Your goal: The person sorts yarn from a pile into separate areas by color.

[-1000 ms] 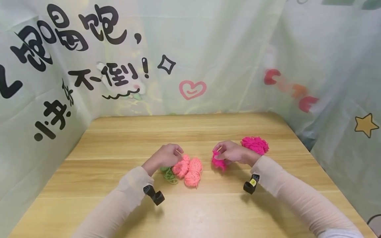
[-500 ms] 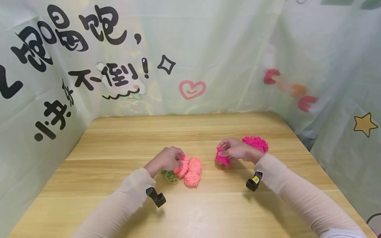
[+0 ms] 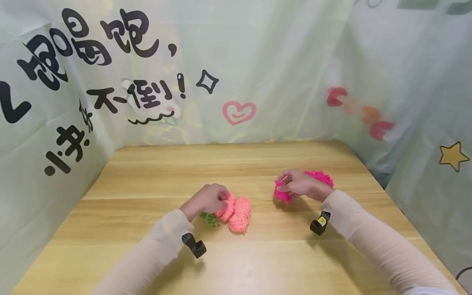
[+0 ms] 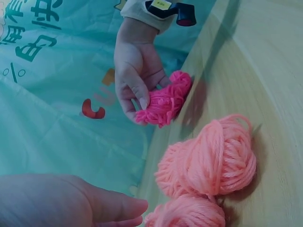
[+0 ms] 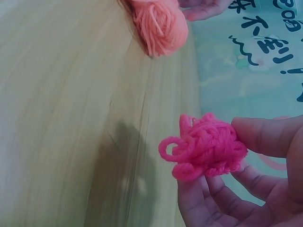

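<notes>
In the right wrist view, my right hand [image 5: 265, 175] pinches a small hot-pink yarn bundle [image 5: 208, 146] between thumb and fingers, raised over the table. A larger hot-pink yarn bundle [image 3: 320, 177] lies behind that hand, partly covered by it. My left hand [image 3: 209, 196] hovers beside two coral yarn skeins, its fingers close to the left skein [image 3: 225, 211]; whether they touch it I cannot tell. The right coral skein [image 3: 240, 215] lies against its neighbour. Green yarn [image 3: 212, 221] sits at the left, partly hidden under the left hand and wrist.
The wooden table [image 3: 236, 258] has a printed fabric curtain [image 3: 280, 73] along its back and both sides. Each wrist carries a small black camera mount, one on the left [image 3: 194, 246] and one on the right [image 3: 320, 223].
My right hand has moved right and slightly away from me with the small hot-pink yarn bundle, covering more of the larger one. The left hand has shifted slightly right and lower over the coral yarn.
</notes>
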Tool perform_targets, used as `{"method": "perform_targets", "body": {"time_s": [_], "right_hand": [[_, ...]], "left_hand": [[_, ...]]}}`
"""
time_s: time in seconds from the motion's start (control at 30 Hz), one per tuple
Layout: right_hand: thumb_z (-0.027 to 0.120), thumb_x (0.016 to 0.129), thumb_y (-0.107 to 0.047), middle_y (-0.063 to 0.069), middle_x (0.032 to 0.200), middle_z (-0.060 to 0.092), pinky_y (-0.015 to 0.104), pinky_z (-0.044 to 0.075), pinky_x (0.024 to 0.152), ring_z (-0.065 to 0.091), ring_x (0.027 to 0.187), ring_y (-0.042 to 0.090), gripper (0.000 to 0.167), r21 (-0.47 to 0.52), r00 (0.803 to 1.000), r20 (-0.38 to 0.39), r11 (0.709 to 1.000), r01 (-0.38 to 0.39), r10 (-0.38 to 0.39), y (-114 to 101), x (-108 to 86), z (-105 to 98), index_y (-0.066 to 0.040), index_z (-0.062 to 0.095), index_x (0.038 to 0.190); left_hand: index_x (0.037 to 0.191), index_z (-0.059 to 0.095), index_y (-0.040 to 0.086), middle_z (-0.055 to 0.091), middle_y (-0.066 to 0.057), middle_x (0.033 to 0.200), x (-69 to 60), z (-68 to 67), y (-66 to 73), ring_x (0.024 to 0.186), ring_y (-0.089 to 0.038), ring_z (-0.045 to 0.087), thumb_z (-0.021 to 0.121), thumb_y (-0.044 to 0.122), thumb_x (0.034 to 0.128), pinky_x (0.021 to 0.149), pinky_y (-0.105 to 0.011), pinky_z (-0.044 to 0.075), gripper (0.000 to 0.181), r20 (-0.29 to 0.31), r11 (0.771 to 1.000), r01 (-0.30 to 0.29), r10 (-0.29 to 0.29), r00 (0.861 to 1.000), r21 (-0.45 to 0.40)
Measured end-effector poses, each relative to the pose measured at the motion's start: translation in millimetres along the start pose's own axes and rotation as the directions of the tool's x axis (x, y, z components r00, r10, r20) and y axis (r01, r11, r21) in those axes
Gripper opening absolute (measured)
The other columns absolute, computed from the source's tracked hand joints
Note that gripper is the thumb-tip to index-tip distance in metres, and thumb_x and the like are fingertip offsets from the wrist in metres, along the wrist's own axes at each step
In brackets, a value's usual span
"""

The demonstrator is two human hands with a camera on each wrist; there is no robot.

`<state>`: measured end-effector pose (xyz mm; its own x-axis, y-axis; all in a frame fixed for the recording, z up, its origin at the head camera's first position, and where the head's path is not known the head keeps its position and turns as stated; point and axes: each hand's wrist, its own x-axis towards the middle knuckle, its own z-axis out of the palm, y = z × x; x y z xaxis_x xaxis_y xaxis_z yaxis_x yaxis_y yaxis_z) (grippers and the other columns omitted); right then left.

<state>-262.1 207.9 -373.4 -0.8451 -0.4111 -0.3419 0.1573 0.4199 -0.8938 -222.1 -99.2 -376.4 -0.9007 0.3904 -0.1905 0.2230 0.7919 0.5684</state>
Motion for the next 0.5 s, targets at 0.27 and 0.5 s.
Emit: {"method": "perform_targets", "body": {"time_s": [0.27, 0.5], "right_hand": [[0.061, 0.094, -0.003, 0.018, 0.104, 0.054, 0.040, 0.057, 0.067, 0.064, 0.076, 0.024, 0.039, -0.041, 0.998, -0.050, 0.998, -0.036, 0.034, 1.0, -0.4, -7.7, 0.010, 0.043, 0.126], [0.062, 0.093, -0.004, 0.020, 0.106, 0.055, 0.039, 0.057, 0.069, 0.063, 0.079, 0.023, 0.036, -0.093, 0.997, -0.070, 0.995, -0.033, 0.027, 1.0, -0.4, -11.2, 0.010, 0.047, 0.123]], "left_hand": [[0.110, 0.067, 0.005, 0.066, -0.009, 0.105, 1.7, 3.8, 0.5, 0.101, -0.027, 0.060, 0.069, 0.002, 0.0801, 0.087, -0.040, 0.051, 0.031, -0.012, 1.000, -0.007, 0.007, 1.000, 0.010], [0.110, 0.067, 0.004, 0.065, -0.009, 0.106, 2.3, 6.3, 0.7, 0.103, -0.026, 0.059, 0.069, -0.003, 0.0758, 0.089, -0.039, 0.051, 0.035, -0.021, 0.998, -0.008, 0.009, 1.000, 0.060]]}}
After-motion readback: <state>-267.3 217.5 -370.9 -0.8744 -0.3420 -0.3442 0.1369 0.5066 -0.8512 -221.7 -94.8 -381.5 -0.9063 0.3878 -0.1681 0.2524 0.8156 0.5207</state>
